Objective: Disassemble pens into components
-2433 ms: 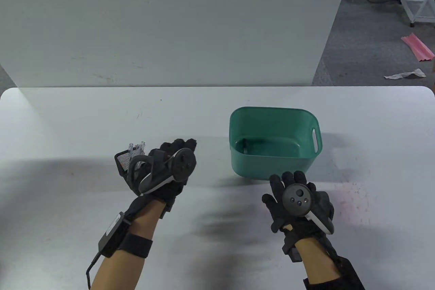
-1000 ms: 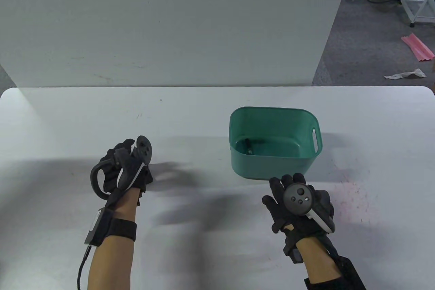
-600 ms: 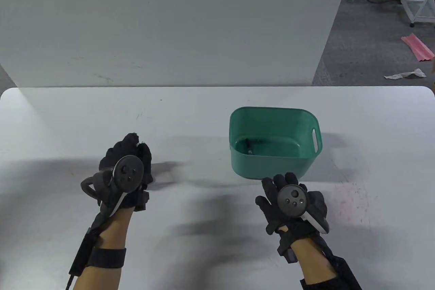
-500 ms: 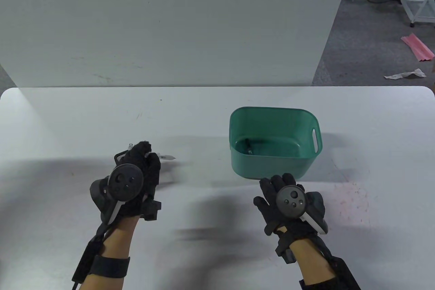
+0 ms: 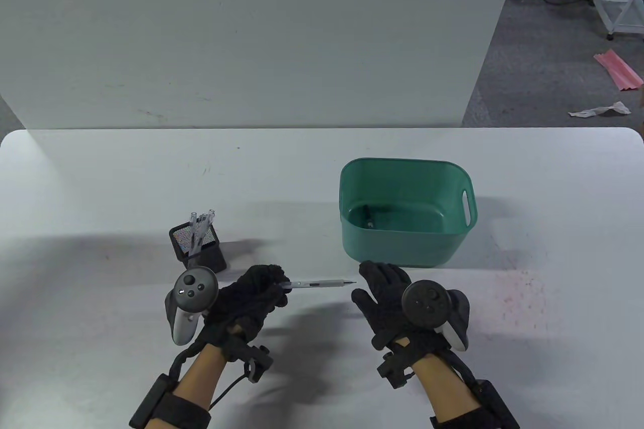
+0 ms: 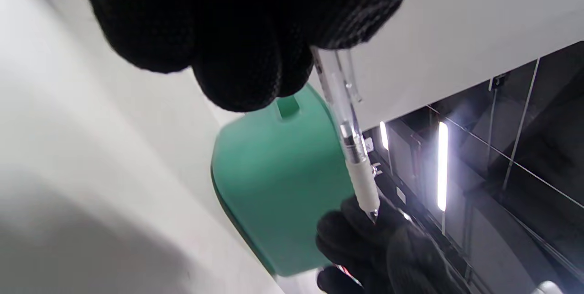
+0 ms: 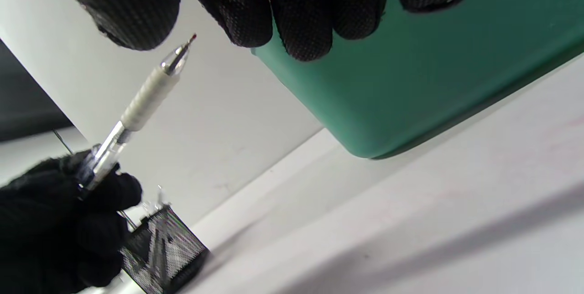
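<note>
My left hand [image 5: 254, 293] grips the rear end of a clear pen [image 5: 317, 284] with a white grip and holds it level above the table, tip pointing right. The pen also shows in the left wrist view [image 6: 351, 148] and the right wrist view [image 7: 141, 97]. My right hand [image 5: 385, 293] is open and empty, its fingers spread just right of the pen tip, not touching it. A black mesh pen holder [image 5: 198, 247] with a few clear pens stands behind my left hand. A green bin [image 5: 405, 210] stands behind my right hand, with a small dark part on its floor.
The white table [image 5: 100, 187] runs wide to the left and right of the hands. A white wall panel [image 5: 251, 36] stands along its back edge. A pinkish stain [image 5: 523, 293] marks the table at the right.
My left hand reached into the pen holder, drew out a pen and carried it right and toward me. My right hand moved left toward the pen tip and opened its fingers.
</note>
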A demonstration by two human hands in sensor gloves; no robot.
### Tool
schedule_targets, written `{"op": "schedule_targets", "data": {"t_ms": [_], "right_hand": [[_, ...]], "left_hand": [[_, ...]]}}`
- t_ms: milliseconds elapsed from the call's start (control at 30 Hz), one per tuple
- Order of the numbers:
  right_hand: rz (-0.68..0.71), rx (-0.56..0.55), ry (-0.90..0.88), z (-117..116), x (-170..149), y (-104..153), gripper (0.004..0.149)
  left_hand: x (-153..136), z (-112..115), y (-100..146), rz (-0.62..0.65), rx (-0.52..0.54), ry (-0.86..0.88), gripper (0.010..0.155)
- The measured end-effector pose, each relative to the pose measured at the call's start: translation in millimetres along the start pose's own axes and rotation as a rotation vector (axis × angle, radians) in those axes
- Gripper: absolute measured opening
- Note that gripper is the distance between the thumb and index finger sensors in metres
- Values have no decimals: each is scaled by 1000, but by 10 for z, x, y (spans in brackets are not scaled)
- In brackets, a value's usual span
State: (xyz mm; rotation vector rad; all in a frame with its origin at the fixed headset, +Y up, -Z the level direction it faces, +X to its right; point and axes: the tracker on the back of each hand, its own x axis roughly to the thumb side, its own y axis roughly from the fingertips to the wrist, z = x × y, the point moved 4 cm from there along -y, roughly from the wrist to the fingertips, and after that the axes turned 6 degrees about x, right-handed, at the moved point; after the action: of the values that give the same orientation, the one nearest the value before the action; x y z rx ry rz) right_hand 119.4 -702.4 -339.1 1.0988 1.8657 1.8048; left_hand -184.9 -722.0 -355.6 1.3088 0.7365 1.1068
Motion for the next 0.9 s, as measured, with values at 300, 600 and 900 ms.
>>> {"op": "schedule_targets", "data": {"t_ms": [300, 600, 900], "right_hand": [[-55, 77, -264, -69, -128, -28, 51], [-104, 118, -467, -104, -227, -38, 49], [-127, 161, -491, -140, -240, -43, 48]], "left_hand": [[-13, 251, 37, -11, -65, 40, 43], [125, 336, 42, 68, -106, -150, 48], [112, 348, 41, 41, -105, -106, 43]]}}
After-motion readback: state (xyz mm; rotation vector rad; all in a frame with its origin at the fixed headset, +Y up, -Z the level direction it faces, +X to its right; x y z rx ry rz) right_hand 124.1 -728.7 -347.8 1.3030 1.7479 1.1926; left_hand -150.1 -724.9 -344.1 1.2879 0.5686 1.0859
